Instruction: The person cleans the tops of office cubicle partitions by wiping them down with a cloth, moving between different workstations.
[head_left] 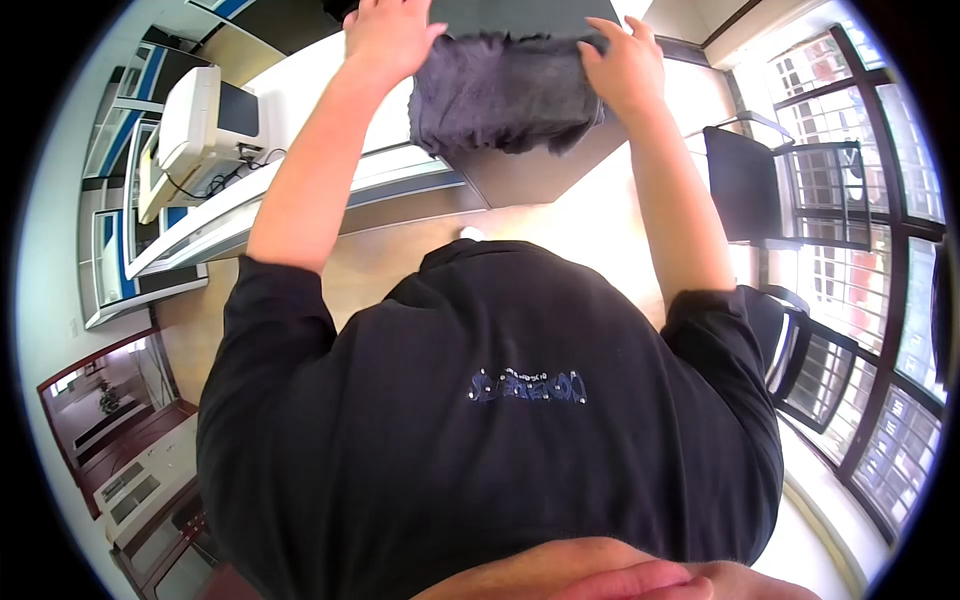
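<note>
A dark grey cloth (505, 100), wrinkled with ragged edges, lies folded at the top middle of the head view and hangs over the near edge of the table. At its upper left corner is my left hand (388, 38), palm down with thumb and fingers apart. My right hand (628, 68) rests at the upper right side of the cloth, thumb spread away from the fingers. Neither hand visibly grips the cloth. Beyond it, a flat dark surface (515, 14) is cut off by the frame's top edge.
On the left, a white boxy device (195, 125) with black cables stands on the white desk (300, 85) with partitions. Black chairs (745, 185) are by the barred windows on the right. A pale cabinet (145, 480) sits at lower left.
</note>
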